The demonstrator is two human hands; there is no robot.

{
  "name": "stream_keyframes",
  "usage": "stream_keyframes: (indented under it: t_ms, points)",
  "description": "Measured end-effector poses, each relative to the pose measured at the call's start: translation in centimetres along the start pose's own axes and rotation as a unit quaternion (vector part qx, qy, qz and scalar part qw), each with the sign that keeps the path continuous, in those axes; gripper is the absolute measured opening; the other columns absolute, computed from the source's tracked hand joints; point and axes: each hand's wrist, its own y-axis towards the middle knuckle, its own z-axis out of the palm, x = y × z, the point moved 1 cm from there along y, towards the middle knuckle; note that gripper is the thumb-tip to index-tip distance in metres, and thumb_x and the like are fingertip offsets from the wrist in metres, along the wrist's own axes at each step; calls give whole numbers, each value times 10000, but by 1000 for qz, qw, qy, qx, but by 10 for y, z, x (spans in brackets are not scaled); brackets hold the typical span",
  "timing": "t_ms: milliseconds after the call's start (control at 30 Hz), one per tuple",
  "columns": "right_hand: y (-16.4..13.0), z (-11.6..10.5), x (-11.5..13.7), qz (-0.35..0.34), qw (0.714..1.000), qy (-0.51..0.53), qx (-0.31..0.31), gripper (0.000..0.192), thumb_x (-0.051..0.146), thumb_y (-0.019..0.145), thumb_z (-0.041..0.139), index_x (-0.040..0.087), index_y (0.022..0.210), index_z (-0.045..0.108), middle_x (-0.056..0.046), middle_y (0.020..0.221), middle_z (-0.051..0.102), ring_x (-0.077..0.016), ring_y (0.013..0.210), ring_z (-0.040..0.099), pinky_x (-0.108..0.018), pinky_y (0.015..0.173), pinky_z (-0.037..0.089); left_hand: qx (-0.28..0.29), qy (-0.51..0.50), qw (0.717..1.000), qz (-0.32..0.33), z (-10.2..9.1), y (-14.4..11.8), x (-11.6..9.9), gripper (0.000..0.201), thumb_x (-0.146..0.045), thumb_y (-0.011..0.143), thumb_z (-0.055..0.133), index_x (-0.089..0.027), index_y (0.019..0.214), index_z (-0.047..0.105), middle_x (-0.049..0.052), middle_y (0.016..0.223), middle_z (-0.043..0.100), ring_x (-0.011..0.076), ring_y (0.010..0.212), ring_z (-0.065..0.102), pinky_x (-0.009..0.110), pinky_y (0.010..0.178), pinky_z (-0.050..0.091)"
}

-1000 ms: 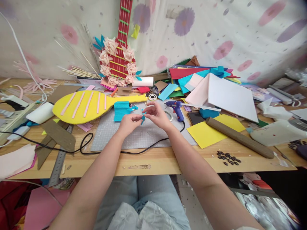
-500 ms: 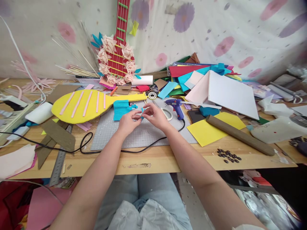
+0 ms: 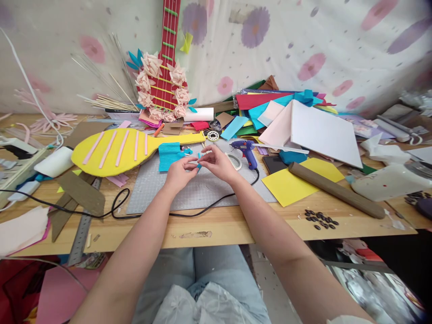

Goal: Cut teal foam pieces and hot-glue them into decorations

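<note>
Between the fingertips of both hands is a small strip of blue crepe paper [image 3: 199,156], partly hidden by the fingers. My left hand [image 3: 180,174] pinches its lower end; my right hand [image 3: 218,164] has thumb and forefinger closed at its upper part. Both hands hover over the grey cutting mat [image 3: 151,191]. A larger blue crepe paper sheet [image 3: 168,157] lies just behind my left hand. To the right of my right hand are a roll of white tape [image 3: 236,162] and a purple glue gun [image 3: 249,155] with a white glue stick in it.
A yellow lute-shaped craft [image 3: 111,153] with pink strips lies at left. A red paper guitar [image 3: 165,85] with paper flowers leans on the wall. The black cord [image 3: 202,211] crosses the mat. A brown roll [image 3: 337,191], yellow sheet [image 3: 286,186] and several dark seeds [image 3: 320,219] lie at right.
The camera view has shifted very slightly. Both hands stay in nearly the same place, with small finger movements around the blue crepe paper strip.
</note>
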Motion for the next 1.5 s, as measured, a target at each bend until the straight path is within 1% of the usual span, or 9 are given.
stream_keyframes:
  t_ms: [100,333,467,600,700,867,1100,1233,1500]
  points:
    - [0,-1,0,0,1000,-8,6,276,228,718,585,220,954,442,5,780,654,-133,717,624,-302,702,482,4,-11,1000,-8,1,0,-1,373,-247,649,661,-171,1013,642,59,811,717,199,770,673,317,746,514]
    - [1,3,-2,8,998,-27,-53,244,252,722,576,218,927,449,19,733,598,-120,661,583,-292,658,477,-1,-60,997,-47,4,2,1,265,-227,611,683,-160,867,670,55,790,715,205,758,674,321,714,536]
    - [1,6,-3,6,999,-5,-34,276,241,691,600,216,920,448,12,773,600,-126,701,596,-300,681,489,-13,-69,996,-60,5,3,4,271,-214,603,690,-163,869,680,51,788,715,220,768,674,353,732,539]
    - [2,7,-6,14,998,-10,-52,264,217,677,594,217,898,450,32,704,580,-120,642,578,-294,648,482,-8,-65,996,-67,5,3,3,286,-194,616,677,-169,902,680,46,785,718,223,771,676,355,741,539]
    - [2,8,-5,15,998,-9,-57,281,218,671,592,219,908,440,36,698,577,-117,623,572,-288,630,477,-5,-59,996,-64,5,3,2,301,-172,628,658,-164,928,677,50,806,720,220,785,677,342,740,540]
    - [1,8,-3,26,998,-24,-49,289,221,672,586,216,916,431,33,701,585,-117,617,576,-280,612,470,-19,-60,996,-67,6,3,2,250,-151,603,677,-175,851,694,49,810,720,220,781,675,342,727,546]
    - [0,9,-4,10,998,-36,-59,270,224,688,581,217,912,431,35,696,587,-121,622,582,-282,622,466,-32,-120,991,-54,8,4,6,224,-311,647,667,-166,811,712,45,811,713,201,755,657,355,729,539]
    - [0,10,-2,6,997,-40,-61,274,233,690,588,214,915,431,37,692,588,-119,624,583,-282,632,463,-37,-137,988,-59,8,5,9,223,-324,647,663,-160,787,717,30,745,704,183,689,643,363,719,530]
    - [2,12,-3,15,998,30,-56,318,261,674,625,211,911,419,40,683,580,-107,614,566,-254,604,447,-84,-76,993,-30,7,6,6,165,-266,660,644,-160,761,721,39,743,713,187,689,641,330,686,508]
